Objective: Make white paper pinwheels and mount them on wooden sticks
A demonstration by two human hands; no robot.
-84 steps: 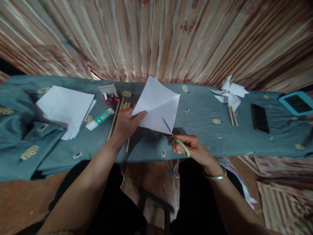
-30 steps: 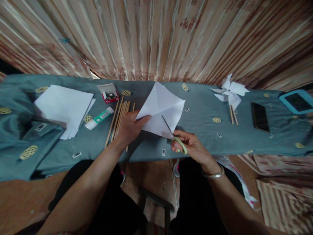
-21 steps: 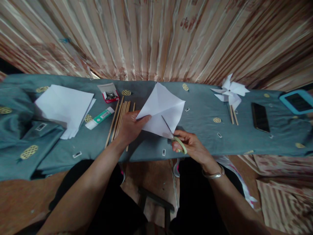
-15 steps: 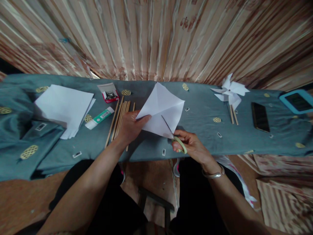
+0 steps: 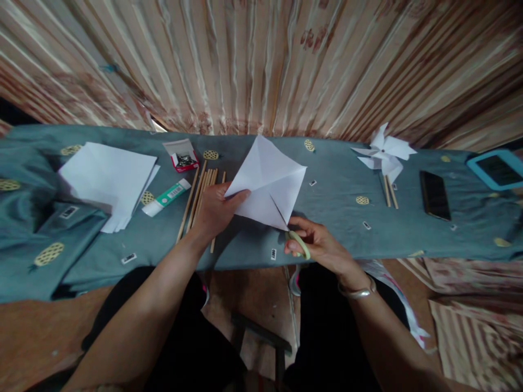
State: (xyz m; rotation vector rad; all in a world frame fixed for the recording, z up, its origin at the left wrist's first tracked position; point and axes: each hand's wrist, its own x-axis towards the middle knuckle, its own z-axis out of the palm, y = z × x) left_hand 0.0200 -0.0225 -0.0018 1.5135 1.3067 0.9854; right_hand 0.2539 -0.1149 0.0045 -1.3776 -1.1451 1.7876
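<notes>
A square sheet of white paper (image 5: 267, 174), creased along its diagonals, is held above the table by my left hand (image 5: 218, 209), with the thumb on top at the left corner. My right hand (image 5: 312, 242) grips light green scissors (image 5: 299, 243) by the handles at the paper's near corner. From that corner a dark narrow slit runs toward the middle of the sheet; how much of it is blade I cannot tell. Under and beside my left hand lie several wooden sticks (image 5: 192, 204).
Left on the patterned cloth (image 5: 335, 228) are a paper stack (image 5: 110, 174), a green-and-white tube (image 5: 166, 198) and an open box of small metal pieces (image 5: 182, 158). Right are a paper pinwheel (image 5: 384, 149), two short sticks (image 5: 391, 191), a phone (image 5: 435, 195) and a blue-framed device (image 5: 496, 169).
The paper and both hands have shifted slightly to the left. The scissors stay at the near corner, with the slit from it now showing more plainly.
</notes>
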